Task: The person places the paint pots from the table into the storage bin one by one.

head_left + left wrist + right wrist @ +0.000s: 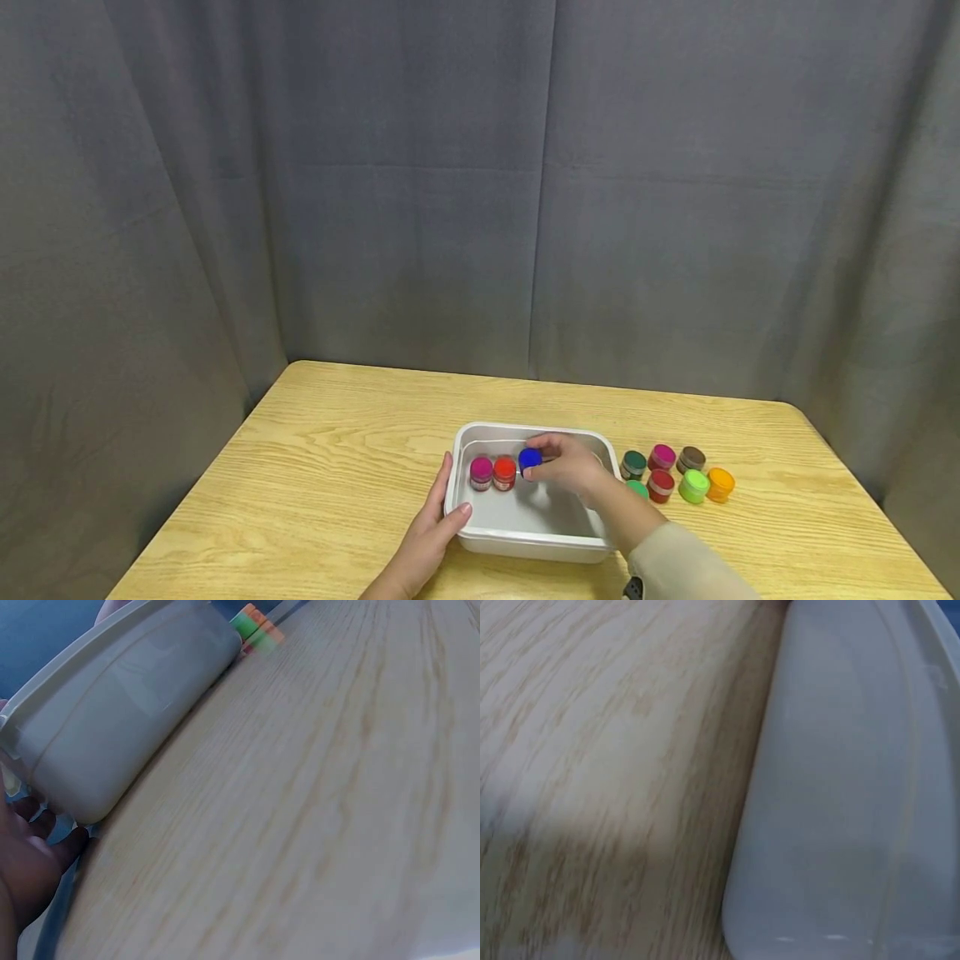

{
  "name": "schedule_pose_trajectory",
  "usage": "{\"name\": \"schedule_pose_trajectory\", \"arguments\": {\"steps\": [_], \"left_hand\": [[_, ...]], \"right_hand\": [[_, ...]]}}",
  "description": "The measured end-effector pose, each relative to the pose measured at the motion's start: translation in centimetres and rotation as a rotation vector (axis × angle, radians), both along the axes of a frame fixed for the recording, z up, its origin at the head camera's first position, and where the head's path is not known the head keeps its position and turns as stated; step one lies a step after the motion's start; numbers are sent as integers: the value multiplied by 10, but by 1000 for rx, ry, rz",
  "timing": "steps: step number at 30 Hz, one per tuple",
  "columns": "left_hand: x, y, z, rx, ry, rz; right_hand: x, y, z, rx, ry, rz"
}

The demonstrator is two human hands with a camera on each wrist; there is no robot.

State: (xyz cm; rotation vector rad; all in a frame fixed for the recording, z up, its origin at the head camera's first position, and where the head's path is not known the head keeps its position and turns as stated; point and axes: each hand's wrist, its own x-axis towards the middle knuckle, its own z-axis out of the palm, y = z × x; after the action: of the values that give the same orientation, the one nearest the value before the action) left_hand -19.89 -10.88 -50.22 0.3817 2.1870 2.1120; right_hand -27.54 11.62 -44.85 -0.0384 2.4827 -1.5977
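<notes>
A white plastic tray [536, 546] stands on the wooden table. At its left end my left hand [427, 533] grips it, thumb over the rim and fingers along the outer wall. In the left wrist view, the left hand [34, 862] shows beside the tray's corner. Inside the tray, my right hand [570, 467] pinches a small blue-lidded jar [529, 458] between thumb and fingers. Left of that jar are a red jar [505, 473] and a magenta jar [482, 473], side by side. The right wrist view shows the tray's outer wall [825, 787] but no hand.
Right of the tray, several small jars stand grouped on the table: dark green [633, 465], magenta [662, 457], brown [691, 459], dark red [661, 485], light green [694, 486], orange [721, 484] and a partly hidden green one [637, 489]. Grey curtains [405, 192] hang behind the table [300, 475].
</notes>
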Motion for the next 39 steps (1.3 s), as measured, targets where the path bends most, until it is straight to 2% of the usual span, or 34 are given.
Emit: {"name": "schedule_pose_trajectory", "arguments": {"steps": [14,27,33,39], "left_hand": [[0,0,0,6,2,-1],[0,0,-1,12,-6,-9],[0,0,0,10,-1,-10],[0,0,1,15,2,-12]], "right_hand": [[0,-7,-6,120,12,-19],[1,-8,-5,97,9,-28],[5,-5,1,109,46,-17],[10,2,13,112,63,0]]}}
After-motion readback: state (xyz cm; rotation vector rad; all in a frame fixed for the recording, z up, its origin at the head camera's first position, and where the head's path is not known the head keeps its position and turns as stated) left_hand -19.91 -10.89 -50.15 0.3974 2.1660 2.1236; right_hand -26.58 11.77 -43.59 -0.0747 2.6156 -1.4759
